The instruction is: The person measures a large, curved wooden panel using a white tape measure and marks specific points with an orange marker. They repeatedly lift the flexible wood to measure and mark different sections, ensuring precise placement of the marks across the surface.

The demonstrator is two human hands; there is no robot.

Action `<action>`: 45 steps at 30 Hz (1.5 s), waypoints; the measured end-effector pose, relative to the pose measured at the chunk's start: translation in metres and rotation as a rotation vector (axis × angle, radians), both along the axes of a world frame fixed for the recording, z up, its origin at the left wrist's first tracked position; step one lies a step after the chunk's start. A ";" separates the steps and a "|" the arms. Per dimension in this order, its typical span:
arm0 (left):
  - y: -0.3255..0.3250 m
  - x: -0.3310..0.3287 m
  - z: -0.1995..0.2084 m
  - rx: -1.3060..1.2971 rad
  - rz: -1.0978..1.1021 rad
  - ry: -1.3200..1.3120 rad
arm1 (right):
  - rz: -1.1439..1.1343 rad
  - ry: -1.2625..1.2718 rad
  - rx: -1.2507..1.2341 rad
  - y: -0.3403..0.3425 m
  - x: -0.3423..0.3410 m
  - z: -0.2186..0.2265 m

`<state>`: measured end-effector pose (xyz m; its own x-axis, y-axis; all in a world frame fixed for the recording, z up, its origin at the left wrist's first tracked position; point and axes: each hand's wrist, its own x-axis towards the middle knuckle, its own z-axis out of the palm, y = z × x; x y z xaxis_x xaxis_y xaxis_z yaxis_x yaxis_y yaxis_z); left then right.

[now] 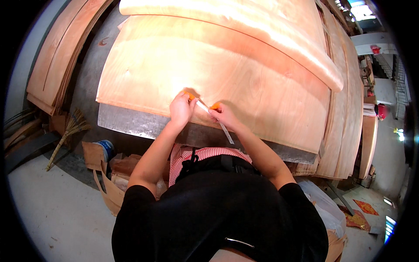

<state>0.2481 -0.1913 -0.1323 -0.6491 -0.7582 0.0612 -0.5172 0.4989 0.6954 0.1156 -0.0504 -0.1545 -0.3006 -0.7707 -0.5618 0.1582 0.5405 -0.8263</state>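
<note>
A narrow white strip (202,106), like paper tape, is stretched slantwise between my hands over the near part of a thin, pale wood veneer sheet (209,65). My left hand (180,109) pinches the strip's upper end, with a bit of orange (189,94) at the fingertips. To its right, my right hand (225,117) pinches it lower down. Another orange piece (215,105) shows at those fingertips; whether these are finger covers I cannot tell. Past the right hand, the strip's free end hangs over the grey table edge.
A rolled-back veneer layer (244,30) lies across the far side of the grey metal-topped table (126,124). Veneer stacks stand left (61,52) and right (345,100). A straw broom (67,133), a blue-and-white bucket (106,149) and torn cardboard (107,185) are at the lower left.
</note>
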 end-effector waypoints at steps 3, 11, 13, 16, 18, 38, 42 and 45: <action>-0.001 -0.004 -0.002 -0.050 -0.050 0.061 | -0.009 0.056 0.030 0.001 -0.007 0.004; 0.007 -0.008 -0.019 -0.259 0.022 0.111 | -0.112 0.251 -0.059 0.009 -0.007 0.001; 0.008 -0.007 -0.024 -0.287 0.051 0.071 | -0.081 0.342 0.023 0.008 -0.007 0.004; 0.009 -0.006 -0.021 -0.260 0.075 0.052 | -0.056 0.398 0.060 0.008 -0.007 0.004; 0.007 -0.005 -0.027 -0.213 0.091 0.177 | -0.039 0.405 0.058 0.007 -0.008 0.004; 0.046 0.017 -0.002 -0.224 -0.441 -0.183 | 0.048 0.466 0.068 0.008 -0.012 -0.009; 0.050 0.014 -0.001 -0.255 -0.425 -0.186 | 0.074 0.447 0.070 0.010 -0.014 -0.009; 0.051 0.012 0.002 -0.280 -0.419 -0.201 | 0.170 0.494 0.094 0.010 -0.015 0.012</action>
<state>0.2600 -0.1400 -0.1305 -0.9121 -0.4043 0.0676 -0.3431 0.8433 0.4138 0.1004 -0.0404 -0.1428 -0.4217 -0.7849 -0.4540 -0.3339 0.5999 -0.7270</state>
